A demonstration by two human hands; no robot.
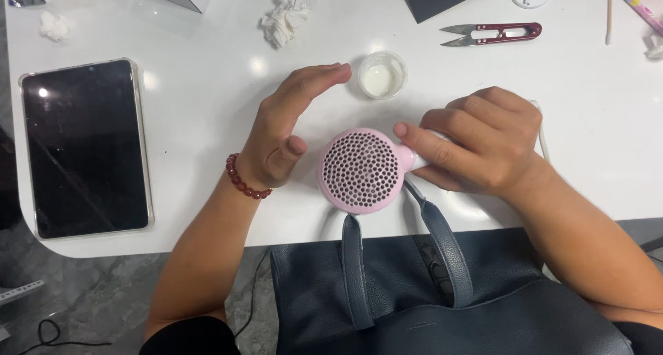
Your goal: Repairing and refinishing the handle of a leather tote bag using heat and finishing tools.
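Right hand (476, 144) wraps the pink hair dryer (360, 170) handle, I note; left hand (286, 130) stands on edge beside it, open, cupped, holding nothing.

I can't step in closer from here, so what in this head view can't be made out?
- Hair dryer handle: covered by the right hand.
- Its cord: only a short piece shows past that hand.
- Bag inside and bottom: cut off by the lower edge.
- Small cup: contents unclear.
- Left hand palm: turned sideways.
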